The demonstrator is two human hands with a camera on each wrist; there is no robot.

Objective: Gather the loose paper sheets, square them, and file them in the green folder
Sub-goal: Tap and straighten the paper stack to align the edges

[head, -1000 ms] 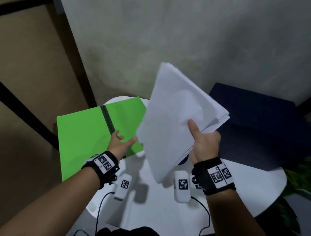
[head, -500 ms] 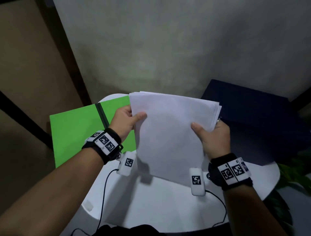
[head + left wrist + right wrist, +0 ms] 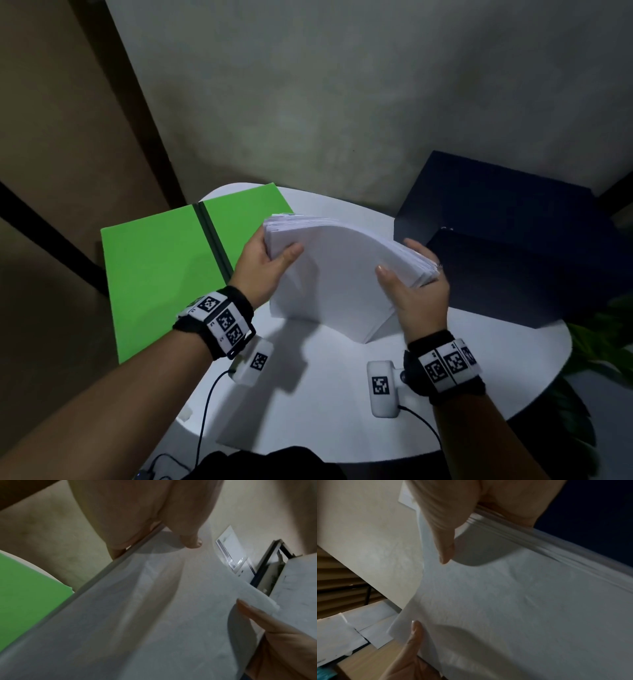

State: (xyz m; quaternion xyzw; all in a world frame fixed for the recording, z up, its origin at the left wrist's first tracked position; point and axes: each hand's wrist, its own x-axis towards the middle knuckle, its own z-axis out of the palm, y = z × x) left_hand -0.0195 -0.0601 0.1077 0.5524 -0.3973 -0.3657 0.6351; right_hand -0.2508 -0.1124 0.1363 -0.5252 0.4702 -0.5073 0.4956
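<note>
Stood the paper stack (image 3: 329,274) on edge on the table (image 3: 342,394), likely for squaring. Pinched its sides, thumbs in front, with left hand (image 3: 263,267) and right hand (image 3: 416,298). Left green folder (image 3: 164,270) open at the table's left edge, ready for filing.

No words, brand names or numbers could be read anywhere. The only signs were black-and-white square code markers: several stood on the band (image 3: 222,320) around the left wrist and one on the small white camera (image 3: 255,363) beneath it; several more stood on the band (image 3: 448,365) around the right wrist and one on its white camera (image 3: 381,385). The top sheet of the paper stack (image 3: 335,270) showed no print, and the green folder (image 3: 161,270) bore no label.
</note>
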